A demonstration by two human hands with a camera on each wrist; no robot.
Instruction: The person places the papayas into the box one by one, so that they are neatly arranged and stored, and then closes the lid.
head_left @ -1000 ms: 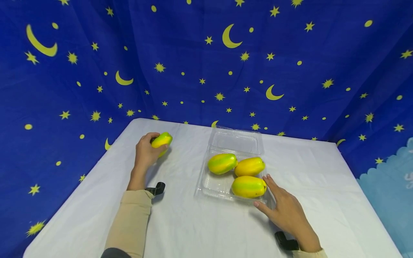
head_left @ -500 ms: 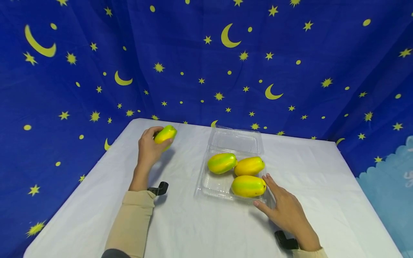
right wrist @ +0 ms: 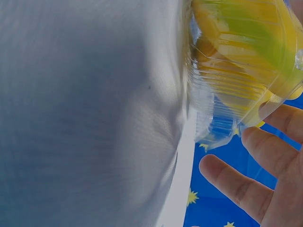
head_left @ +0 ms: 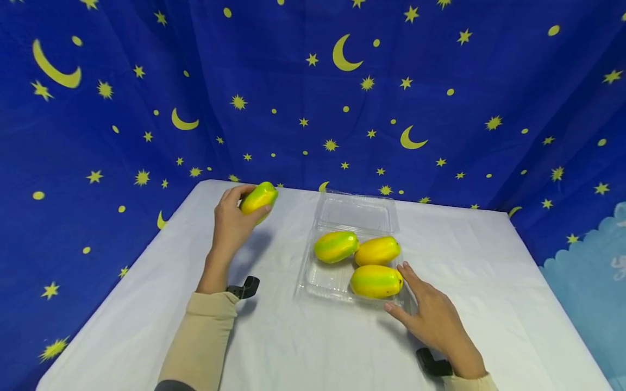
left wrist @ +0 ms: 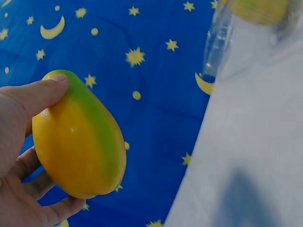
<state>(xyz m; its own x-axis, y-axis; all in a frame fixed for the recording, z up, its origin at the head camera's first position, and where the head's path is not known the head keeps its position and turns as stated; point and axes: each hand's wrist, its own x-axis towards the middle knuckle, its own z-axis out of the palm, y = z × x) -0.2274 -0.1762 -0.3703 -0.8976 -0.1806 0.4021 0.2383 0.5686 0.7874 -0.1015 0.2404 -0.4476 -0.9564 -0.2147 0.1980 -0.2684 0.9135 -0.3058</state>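
My left hand [head_left: 235, 220] grips a yellow-green papaya [head_left: 259, 199] above the table's far left part. In the left wrist view the thumb lies on the top of this papaya [left wrist: 80, 137] and fingers curl beneath it. An opened clear plastic clamshell box [head_left: 323, 279] sits mid-table, its lid [head_left: 359, 213] laid back. Inside are three papayas: one at the back left [head_left: 336, 246], one at the back right [head_left: 377, 251] and one at the front right [head_left: 375, 282]. My right hand [head_left: 435, 317] rests at the box's right side, fingers spread; the right wrist view shows fingertips against its wall [right wrist: 222, 90].
A white cloth covers the table [head_left: 274, 342]. Behind it hangs a blue curtain [head_left: 274, 70] with yellow moons and stars. Each wrist wears a black camera mount, the left one [head_left: 246, 288] and the right one [head_left: 432, 363].
My left hand has lifted the papaya off the table's left side and carried it up and a little to the right. The right hand and the box have stayed put.
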